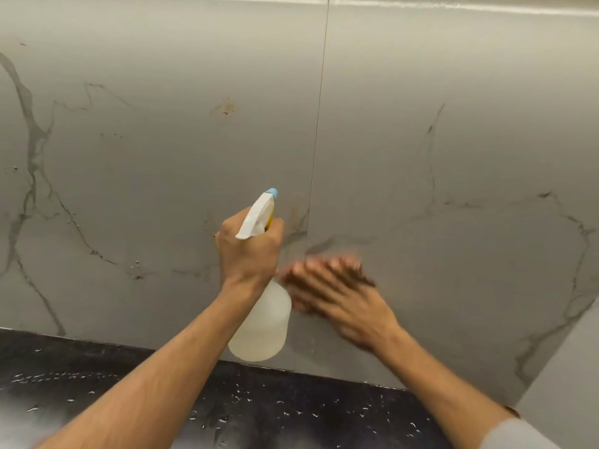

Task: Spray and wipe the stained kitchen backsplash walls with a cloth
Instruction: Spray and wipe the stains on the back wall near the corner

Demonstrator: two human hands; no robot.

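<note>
Holding the bottle (261,322) upright, your left hand (249,251) keeps a closed grip round its neck, nozzle toward the wall (453,157). Right of the bottle, your right hand (337,293) lies flat and blurred against the wall, fingers spread; a cloth under it can't be made out. A brown stain (226,107) sits above the bottle, the counter (291,413) below.
</note>
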